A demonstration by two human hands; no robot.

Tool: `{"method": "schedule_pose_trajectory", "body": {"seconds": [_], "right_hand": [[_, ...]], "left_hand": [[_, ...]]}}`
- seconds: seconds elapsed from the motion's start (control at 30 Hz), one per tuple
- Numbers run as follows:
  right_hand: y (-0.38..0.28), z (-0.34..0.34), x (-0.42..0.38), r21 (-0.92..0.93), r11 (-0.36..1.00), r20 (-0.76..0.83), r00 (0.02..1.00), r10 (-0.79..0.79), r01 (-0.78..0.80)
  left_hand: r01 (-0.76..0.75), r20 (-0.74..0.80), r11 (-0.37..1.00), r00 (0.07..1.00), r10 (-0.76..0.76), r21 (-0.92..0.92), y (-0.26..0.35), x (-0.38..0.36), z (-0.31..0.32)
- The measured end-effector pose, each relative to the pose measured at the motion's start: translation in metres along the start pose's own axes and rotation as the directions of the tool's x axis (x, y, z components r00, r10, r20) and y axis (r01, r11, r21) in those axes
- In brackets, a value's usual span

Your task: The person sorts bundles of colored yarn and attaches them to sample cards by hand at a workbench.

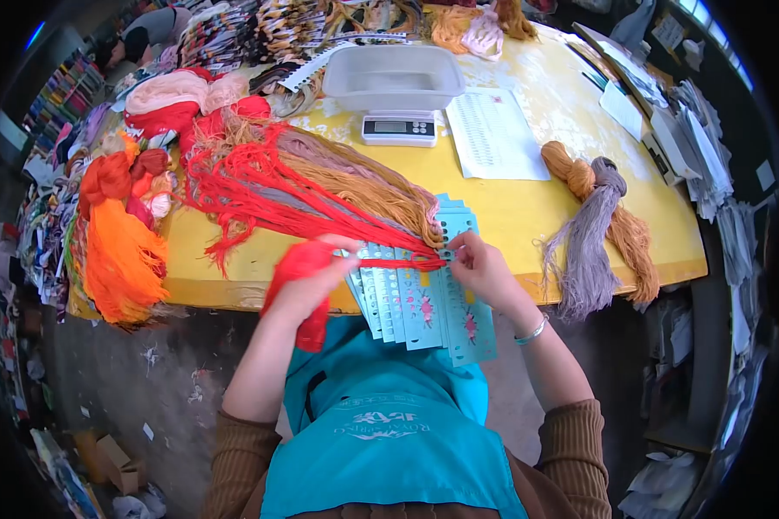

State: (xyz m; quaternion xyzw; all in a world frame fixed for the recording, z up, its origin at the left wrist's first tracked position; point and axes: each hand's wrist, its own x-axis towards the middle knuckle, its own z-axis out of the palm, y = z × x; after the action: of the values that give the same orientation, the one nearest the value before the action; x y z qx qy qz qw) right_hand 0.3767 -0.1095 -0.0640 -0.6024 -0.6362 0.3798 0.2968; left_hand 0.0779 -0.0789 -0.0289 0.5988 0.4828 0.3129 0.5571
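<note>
My left hand [316, 281] is closed around a hank of red thread [299, 303], part of which hangs below it over the table's front edge. My right hand [485, 272] pinches at the punched edge of a turquoise card [467, 324]; whether thread or card lies between its fingertips is hidden. Between both hands, red strands loop at the row of holes. Several overlapping turquoise cards [389, 303] with printed pink flowers fan out toward my lap. Long red strands [277, 195] and tan strands [381, 186] stretch from the cards to the back left.
A digital scale [399, 128] bears a clear plastic tub [394, 78]. Right of it lies a printed sheet [496, 134]. Grey [590, 233] and tan [632, 233] hanks rest at the right. Orange thread [125, 251] overhangs the left edge. Another person [151, 35] is at the far left.
</note>
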Motion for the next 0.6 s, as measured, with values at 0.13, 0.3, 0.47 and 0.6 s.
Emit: {"method": "schedule_pose_trajectory", "body": {"seconds": [0.13,0.3,0.47,0.6], "right_hand": [[-0.001,0.009,0.001,-0.159,0.961,-0.087,0.966,-0.243,0.228],[0.016,0.021,0.009,-0.328,0.909,-0.073,0.953,-0.295,0.256],[0.032,0.013,0.009,0.419,0.907,-0.035,0.999,-0.027,0.04],[0.03,0.015,0.008,0.387,0.922,-0.127,0.991,0.036,0.016]], "left_hand": [[-0.307,0.096,0.678,0.939,0.331,0.668,-0.027,0.023,0.036],[-0.166,0.062,0.544,0.977,0.205,0.823,-0.05,0.036,0.049],[-0.192,0.103,0.691,0.98,0.168,0.697,-0.04,0.036,0.057],[-0.162,0.174,0.751,0.983,0.063,0.64,-0.017,0.042,0.061]]}}
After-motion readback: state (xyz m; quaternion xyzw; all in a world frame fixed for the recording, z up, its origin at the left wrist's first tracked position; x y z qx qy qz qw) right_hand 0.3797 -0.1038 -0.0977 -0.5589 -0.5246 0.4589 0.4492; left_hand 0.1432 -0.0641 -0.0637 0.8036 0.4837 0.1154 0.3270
